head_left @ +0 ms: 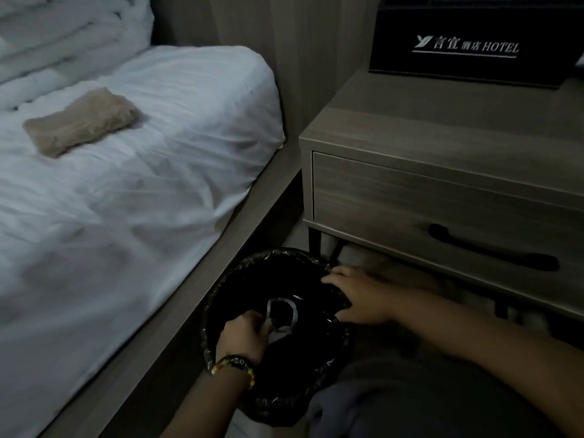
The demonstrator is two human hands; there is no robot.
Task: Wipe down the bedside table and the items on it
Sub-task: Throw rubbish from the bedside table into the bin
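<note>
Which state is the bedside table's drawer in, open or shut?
Shut. The drawer front sits flush within the bedside table frame, with no gap showing its inside, and neither hand touches its handle.

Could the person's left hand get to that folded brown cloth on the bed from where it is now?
Probably yes. The left hand is down in the lined waste bin, pinching something, so it must let go first. The brown cloth lies uncovered on the bed, with nothing between.
</note>
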